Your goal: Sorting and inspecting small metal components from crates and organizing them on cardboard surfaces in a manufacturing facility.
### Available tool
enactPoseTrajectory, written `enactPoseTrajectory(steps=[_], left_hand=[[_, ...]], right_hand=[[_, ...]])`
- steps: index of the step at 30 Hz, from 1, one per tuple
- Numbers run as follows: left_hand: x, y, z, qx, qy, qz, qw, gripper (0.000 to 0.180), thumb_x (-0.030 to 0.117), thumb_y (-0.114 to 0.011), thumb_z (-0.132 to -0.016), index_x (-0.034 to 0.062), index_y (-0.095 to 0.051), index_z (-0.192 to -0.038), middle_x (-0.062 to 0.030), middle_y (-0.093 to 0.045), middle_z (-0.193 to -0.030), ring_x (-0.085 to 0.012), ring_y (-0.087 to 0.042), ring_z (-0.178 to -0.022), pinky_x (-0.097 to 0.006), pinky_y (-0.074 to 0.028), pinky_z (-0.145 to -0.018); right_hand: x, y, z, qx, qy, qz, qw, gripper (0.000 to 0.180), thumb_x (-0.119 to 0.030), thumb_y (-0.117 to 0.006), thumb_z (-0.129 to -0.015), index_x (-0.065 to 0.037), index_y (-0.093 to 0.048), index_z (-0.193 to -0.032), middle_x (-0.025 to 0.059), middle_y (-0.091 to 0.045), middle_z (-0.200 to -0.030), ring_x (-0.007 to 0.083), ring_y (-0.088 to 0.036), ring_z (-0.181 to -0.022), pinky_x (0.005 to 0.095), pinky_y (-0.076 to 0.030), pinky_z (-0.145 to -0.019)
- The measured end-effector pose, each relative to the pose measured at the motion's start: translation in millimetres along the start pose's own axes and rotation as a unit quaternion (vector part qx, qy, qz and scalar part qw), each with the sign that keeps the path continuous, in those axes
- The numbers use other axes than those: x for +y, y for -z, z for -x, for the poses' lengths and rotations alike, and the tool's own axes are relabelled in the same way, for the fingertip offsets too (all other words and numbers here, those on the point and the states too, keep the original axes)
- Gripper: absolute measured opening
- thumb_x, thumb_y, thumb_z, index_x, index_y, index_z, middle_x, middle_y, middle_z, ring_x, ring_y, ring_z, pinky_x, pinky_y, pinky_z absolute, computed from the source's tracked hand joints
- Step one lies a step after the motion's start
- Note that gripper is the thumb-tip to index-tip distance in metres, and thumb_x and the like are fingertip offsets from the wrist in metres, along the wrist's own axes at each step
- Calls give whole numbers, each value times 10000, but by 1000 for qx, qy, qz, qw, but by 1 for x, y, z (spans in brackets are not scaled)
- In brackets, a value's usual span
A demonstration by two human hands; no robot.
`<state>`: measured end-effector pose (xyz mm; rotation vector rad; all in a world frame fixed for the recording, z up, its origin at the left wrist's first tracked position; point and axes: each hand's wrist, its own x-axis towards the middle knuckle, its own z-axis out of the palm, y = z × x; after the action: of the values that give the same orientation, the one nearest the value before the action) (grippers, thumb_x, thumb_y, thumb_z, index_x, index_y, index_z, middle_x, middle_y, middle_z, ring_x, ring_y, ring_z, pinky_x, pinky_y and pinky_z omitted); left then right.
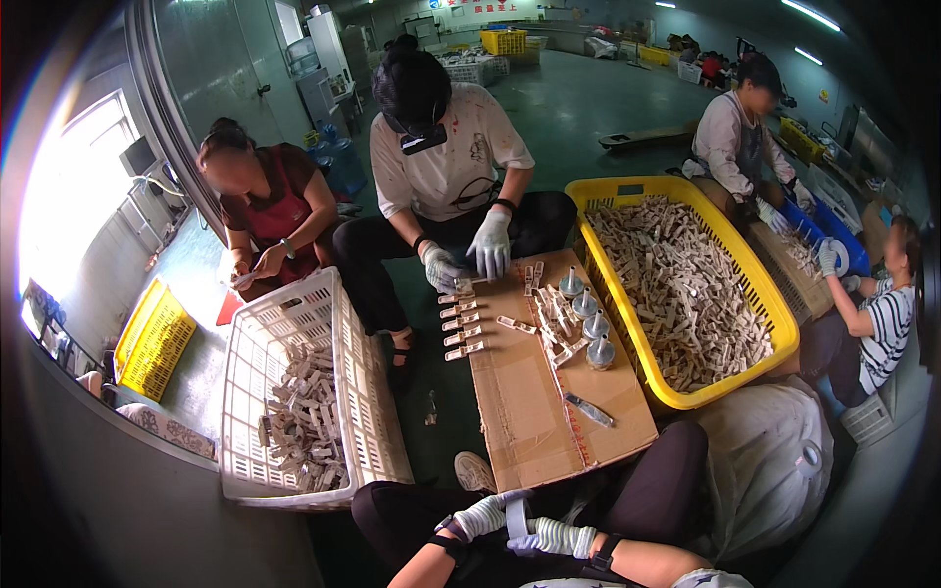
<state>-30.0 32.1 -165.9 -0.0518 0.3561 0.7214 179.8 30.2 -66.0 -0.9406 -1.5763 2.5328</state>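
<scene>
Close to my lap at the lower edge, I hold a pale grey ring, like a roll of tape (516, 519), between both hands. My left hand (480, 516), in a white knit glove, has its fingers closed on the ring's upper left side. My right hand (557, 537), in a striped glove, grips its lower right side. Just beyond is a cardboard box (520, 421) used as a work surface. On it lie a grey utility knife (589, 410), a loose pile of pale clip-like pieces (557, 318) and several metal funnel-shaped vessels (600, 353). More clip-like pieces (464, 350) line its left edge.
A yellow crate (659, 391) full of pale pieces stands right of the box; a white crate (328, 392) is at left. Across sits a gloved co-worker (451, 147); other people sit left and right. A white sack (765, 441) bears another ring (809, 458).
</scene>
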Motion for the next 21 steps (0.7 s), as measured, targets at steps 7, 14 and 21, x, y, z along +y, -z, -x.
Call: enactPoseTrajectory(steps=[7,14,21], left_hand=[[3,-22,-3,76,57,158,983,341,137,-529,-972,34,-513,-1297,-68,-583,-1179,-179,-530,-1136,-298,-398,-1052],[5,-40,5,90,37,62,993,335,130,-556,-960,17,-531,-1274,-63,-596,-1127,-171,-544,-1096,-296,-413,-1032],[5,-32,1,68,42,79,994,312,106,-526,-970,16,-535,-1269,-60,-600,-1122,-157,-547,-1088,-276,-420,-1017]], right_hand=[[1,2,0,7,1,29,1000,249,-254,-718,-874,-56,-672,-1017,-17,-650,-840,83,-590,-778,257,-480,-729],[-13,3,7,-7,-9,-46,999,237,-241,-718,-872,-50,-683,-1009,-13,-662,-835,88,-603,-771,257,-483,-714],[-9,3,7,-6,-8,-71,997,236,-234,-715,-874,-43,-688,-1010,2,-674,-855,98,-616,-790,259,-488,-724]])
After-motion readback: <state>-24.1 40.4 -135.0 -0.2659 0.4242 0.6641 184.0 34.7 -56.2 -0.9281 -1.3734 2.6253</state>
